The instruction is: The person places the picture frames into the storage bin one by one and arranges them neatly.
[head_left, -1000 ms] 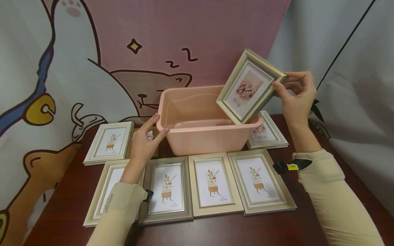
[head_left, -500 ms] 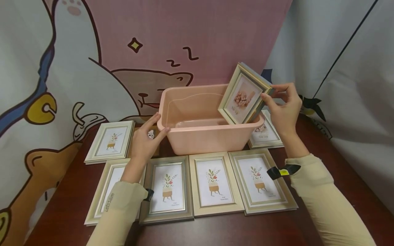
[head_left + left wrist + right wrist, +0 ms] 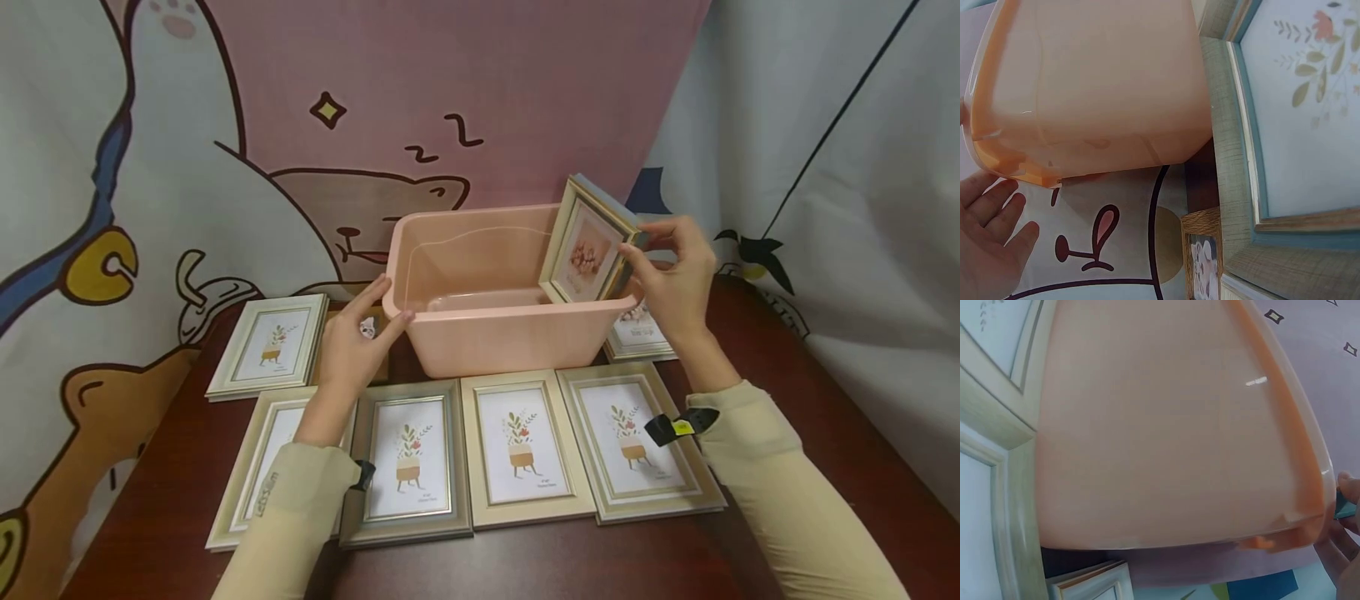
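In the head view, my right hand (image 3: 675, 279) pinches the right corner of a cream-and-gold picture frame (image 3: 588, 246) with a pink flower print. The frame is tilted, its lower part inside the right end of a pink plastic basin (image 3: 502, 342). In the right wrist view only some fingers (image 3: 1347, 519) show at the basin's rim (image 3: 1307, 444), with a sliver of the frame between them. My left hand (image 3: 356, 346) touches the basin's front left corner with thumb and fingers fairly straight; the left wrist view shows this hand (image 3: 991, 237) against the rim's outside.
Several picture frames with plant prints lie face up before the basin, among them a grey one (image 3: 457, 467) and a cream one (image 3: 581, 450). A white frame (image 3: 270, 346) lies far left. Another frame (image 3: 641, 337) is partly hidden at right. A small brown frame (image 3: 1202, 250) stands behind the left hand.
My right hand has moved left and down, bringing the held picture frame lower into the basin's right end and turning it more edge-on. My left hand has stayed put.
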`<state>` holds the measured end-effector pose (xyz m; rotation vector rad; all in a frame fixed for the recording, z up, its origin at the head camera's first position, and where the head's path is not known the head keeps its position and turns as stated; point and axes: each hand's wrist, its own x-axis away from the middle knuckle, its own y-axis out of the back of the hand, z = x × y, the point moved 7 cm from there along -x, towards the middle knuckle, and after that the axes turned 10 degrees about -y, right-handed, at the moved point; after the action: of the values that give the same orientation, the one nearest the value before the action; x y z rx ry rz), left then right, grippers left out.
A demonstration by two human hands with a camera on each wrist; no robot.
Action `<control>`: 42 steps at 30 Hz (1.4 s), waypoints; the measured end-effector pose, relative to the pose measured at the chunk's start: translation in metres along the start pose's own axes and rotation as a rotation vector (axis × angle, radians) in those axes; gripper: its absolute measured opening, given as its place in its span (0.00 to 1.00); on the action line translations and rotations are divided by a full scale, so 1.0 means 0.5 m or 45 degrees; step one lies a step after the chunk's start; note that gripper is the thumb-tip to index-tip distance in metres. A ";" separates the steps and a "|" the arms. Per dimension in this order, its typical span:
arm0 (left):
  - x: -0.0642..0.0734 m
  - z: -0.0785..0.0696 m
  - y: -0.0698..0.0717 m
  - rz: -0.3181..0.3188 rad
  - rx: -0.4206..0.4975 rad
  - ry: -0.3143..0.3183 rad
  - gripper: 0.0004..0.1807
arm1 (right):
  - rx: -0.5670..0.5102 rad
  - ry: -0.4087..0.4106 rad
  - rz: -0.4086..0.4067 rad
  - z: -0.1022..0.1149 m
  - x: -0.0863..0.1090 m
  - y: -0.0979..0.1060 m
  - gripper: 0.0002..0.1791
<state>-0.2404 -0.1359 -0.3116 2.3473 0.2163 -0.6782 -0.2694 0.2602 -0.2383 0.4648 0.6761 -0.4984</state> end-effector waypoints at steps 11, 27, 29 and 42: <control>0.000 -0.006 0.000 0.000 0.013 -0.016 0.34 | 0.135 0.066 0.071 -0.007 0.023 -0.006 0.17; 0.003 -0.008 -0.005 0.003 0.016 -0.022 0.34 | 0.311 0.109 0.149 -0.006 0.042 0.002 0.17; 0.002 -0.007 -0.004 -0.004 0.016 -0.027 0.34 | 0.306 0.114 0.171 -0.008 0.044 0.003 0.18; 0.001 0.002 0.000 -0.001 0.015 -0.001 0.34 | 0.152 0.033 0.246 -0.038 0.053 0.043 0.17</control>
<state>-0.2403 -0.1364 -0.3123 2.3586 0.2134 -0.6826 -0.2480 0.2802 -0.2641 0.6433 0.6209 -0.3518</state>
